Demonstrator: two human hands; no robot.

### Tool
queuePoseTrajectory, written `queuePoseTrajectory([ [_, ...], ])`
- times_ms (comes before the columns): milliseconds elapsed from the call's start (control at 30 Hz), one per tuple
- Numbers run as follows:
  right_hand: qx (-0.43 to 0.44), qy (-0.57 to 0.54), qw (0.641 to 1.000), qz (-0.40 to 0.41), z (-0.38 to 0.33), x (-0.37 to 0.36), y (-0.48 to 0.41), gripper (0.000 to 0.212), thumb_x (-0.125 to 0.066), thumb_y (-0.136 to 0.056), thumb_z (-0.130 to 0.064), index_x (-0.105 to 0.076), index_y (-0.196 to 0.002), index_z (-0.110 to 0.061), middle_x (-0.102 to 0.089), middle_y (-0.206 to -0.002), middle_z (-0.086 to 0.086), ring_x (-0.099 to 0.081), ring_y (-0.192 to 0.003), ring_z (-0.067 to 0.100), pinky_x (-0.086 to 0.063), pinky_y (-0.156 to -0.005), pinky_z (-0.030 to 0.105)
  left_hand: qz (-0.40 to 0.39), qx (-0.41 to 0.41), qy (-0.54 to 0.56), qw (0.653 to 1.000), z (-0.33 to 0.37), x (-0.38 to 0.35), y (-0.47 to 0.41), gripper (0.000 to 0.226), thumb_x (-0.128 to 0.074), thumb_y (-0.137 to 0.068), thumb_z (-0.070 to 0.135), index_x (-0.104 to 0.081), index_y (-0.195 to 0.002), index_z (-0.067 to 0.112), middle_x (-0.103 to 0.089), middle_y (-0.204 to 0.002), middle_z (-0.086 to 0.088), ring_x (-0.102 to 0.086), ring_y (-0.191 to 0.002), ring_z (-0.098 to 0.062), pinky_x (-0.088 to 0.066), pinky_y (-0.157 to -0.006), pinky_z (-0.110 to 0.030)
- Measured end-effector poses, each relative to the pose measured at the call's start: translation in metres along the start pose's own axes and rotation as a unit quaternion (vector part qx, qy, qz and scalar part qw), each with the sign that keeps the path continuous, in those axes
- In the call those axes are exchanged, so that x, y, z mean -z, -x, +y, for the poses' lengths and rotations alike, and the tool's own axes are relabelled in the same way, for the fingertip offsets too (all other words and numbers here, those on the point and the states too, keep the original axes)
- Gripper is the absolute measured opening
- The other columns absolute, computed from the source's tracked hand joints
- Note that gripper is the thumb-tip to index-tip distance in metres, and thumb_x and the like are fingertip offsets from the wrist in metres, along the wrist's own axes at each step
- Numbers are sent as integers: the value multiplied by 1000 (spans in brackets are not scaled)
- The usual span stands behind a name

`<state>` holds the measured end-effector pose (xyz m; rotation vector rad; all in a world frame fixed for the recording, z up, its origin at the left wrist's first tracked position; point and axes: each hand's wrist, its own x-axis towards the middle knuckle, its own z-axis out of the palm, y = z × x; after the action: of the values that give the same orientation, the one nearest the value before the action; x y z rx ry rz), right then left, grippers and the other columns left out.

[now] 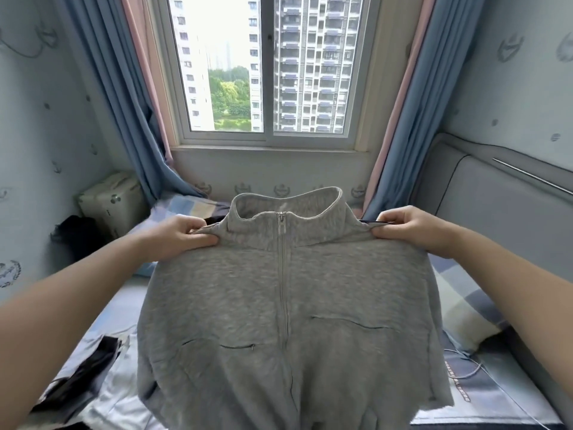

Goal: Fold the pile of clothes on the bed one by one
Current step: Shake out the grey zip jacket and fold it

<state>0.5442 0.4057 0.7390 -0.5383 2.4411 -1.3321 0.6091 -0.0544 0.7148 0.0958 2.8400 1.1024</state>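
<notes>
Your left hand [183,234] and right hand [409,229] each pinch a shoulder of the grey jacket [248,290]. Lower right, the bed lettering [457,383] is unreadable.

No words I can make out from here. A dark strip of lettering [458,382] runs along the bedsheet [483,395], below the right hand [409,232] and nearer the person, too small and blurred to read.

Daylight pours through the far window [263,66], tower blocks and trees outside. Blue curtains [117,97] hang either side. Pale patterned walls [37,135] flank it, with a padded grey headboard [496,206] right and a storage box [111,203] far left.
</notes>
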Motion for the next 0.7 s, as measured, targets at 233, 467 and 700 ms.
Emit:
queuePoseTrajectory([
  [233,-62,36,997,36,61,14,-100,16,-72,-92,-25,-72,-88,-9,-70,-83,4,-61,-80,14,-46,-78,31,41,20,15,999,-65,-16,-96,55,-63,-70,70,-67,-79,15,-66,-73,-8,-55,-69,-13,-41,-68,-34],
  [467,-141,41,982,118,154,-5,-301,16,-72,-93,-26,-74,-87,-11,-69,-78,2,-59,-72,14,-45,-66,28,71,77,24,994,-159,-54,-292,17,-66,-96,29,-66,-82,19,-69,-74,-4,-55,-68,-17,-38,-65,-33],
  [700,-253,76,940,216,271,-46,-567,57,-64,-95,-27,-45,-147,-13,-52,-144,14,-51,-128,33,-42,-103,35,206,208,-71,953,-261,-143,-548,38,-53,-99,43,-55,-133,26,-54,-140,-11,-46,-130,-37,-39,-104,-47],
])
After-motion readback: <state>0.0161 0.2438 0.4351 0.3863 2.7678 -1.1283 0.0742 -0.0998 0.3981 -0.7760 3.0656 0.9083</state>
